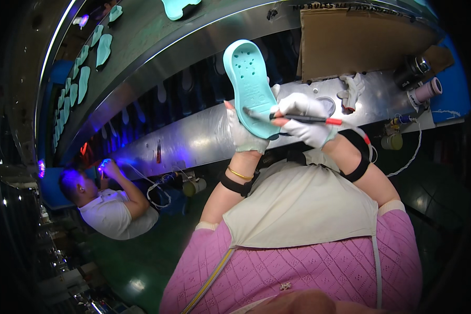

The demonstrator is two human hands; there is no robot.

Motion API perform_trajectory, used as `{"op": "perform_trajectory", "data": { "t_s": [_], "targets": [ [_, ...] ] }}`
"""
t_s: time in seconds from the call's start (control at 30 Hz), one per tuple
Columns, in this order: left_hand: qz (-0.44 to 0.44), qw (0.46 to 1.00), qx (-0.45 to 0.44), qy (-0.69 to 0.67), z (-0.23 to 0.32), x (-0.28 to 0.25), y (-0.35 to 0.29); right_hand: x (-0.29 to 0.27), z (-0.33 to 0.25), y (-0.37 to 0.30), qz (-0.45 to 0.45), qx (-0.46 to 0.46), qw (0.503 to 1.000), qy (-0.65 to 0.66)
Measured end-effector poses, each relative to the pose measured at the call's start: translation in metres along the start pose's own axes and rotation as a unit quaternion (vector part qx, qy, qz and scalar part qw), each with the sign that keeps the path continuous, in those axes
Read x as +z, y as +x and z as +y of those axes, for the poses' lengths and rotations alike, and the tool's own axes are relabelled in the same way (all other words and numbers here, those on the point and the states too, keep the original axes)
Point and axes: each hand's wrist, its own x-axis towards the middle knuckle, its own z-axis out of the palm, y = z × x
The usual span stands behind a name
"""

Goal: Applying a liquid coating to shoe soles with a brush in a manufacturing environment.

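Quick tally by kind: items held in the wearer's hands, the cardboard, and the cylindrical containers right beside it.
Turquoise shoe piece, in the left hand: 1
Black-and-red tool, in the right hand: 1
Cardboard panel: 1
Cylindrical containers: 2 (dark container, pink container)
Total: 5

A beige apron covers a pink sweater.

Two gloved hands, one held shoe
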Motion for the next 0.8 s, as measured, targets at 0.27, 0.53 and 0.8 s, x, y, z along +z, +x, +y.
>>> {"op": "perform_trajectory", "data": {
  "t_s": [0.27,0.53,0.8],
  "targets": [
    [-0.022,0.999,-0.025,-0.037,0.011,0.004,0.005,-0.001,-0.008,-0.002,-0.012,0.014,0.996,-0.092],
    [-0.017,0.995,-0.089,-0.052,0.027,-0.003,0.006,-0.004,-0.008,0.003,-0.030,0.018,0.997,-0.073],
    [-0.015,0.982,-0.186,0.030,0.044,-0.012,0.012,0.004,0.002,-0.017,-0.080,0.178,0.979,0.065]
  ]
}}
